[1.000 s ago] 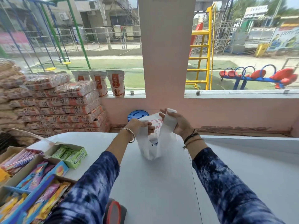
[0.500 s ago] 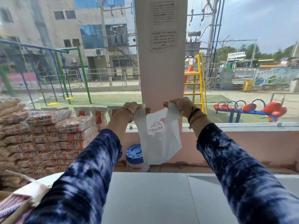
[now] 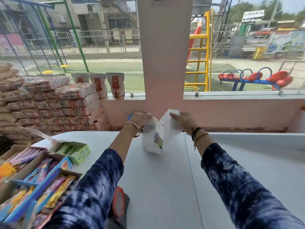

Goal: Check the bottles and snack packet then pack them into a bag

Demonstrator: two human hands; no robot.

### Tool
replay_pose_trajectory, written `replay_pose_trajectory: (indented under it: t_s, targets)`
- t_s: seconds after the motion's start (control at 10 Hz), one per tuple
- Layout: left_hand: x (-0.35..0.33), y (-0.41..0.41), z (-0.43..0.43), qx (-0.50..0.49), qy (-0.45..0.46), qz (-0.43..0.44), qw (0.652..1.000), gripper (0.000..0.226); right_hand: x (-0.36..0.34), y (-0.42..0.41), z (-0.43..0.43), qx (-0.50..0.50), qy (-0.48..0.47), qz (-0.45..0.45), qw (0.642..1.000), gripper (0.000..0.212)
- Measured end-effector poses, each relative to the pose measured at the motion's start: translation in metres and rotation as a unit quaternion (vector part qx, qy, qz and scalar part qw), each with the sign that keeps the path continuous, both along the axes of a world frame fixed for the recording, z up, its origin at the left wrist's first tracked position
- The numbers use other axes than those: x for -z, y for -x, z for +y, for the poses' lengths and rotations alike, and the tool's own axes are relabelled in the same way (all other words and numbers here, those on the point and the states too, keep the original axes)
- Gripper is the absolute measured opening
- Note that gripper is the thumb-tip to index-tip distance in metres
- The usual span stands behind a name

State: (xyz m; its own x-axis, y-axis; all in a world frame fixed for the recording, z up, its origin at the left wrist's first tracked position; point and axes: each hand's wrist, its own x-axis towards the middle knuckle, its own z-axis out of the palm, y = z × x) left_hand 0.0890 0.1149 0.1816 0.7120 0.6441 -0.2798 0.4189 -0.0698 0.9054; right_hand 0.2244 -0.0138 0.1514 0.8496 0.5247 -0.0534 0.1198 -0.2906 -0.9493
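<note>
Your left hand [image 3: 140,119] and right hand [image 3: 182,120] each grip a top edge of the white plastic bag [image 3: 152,141], closed on it and pulling its mouth apart. The bag stands on the grey desk [image 3: 165,187] near its far edge, and a colourful packet [image 3: 158,139] shows through its thin side. Open boxes of sweets [image 3: 38,172] sit at your left.

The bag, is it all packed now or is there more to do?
Nearly packed, it seems. The white bag stands on the table with something colourful showing through its side, and no bottles or snack packet lie loose. Both the left hand and right hand have a grip on its top. What remains is probably closing or tying it; what is inside is blurred.
</note>
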Motion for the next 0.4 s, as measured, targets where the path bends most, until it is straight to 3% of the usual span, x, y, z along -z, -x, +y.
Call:
replay_pose_trajectory:
  t_s: [0.1,0.2,0.3,0.4]
  targets:
    - [0.019,0.031,-0.026,0.042,-0.003,0.085,0.995,0.037,0.042,0.026,-0.02,-0.05,0.164,-0.033,0.985,0.045]
    - [0.033,0.054,-0.047,0.114,0.027,0.213,0.97,0.027,0.048,0.059,-0.034,-0.203,0.392,-0.073,0.894,0.057]
    - [0.044,0.059,-0.049,0.143,0.0,0.29,0.946,0.05,0.035,0.082,-0.041,-0.226,0.453,-0.073,0.859,0.048]
    - [0.041,0.055,-0.047,0.138,-0.037,0.33,0.933,0.052,0.02,0.084,-0.04,-0.15,0.423,-0.143,0.882,0.059]
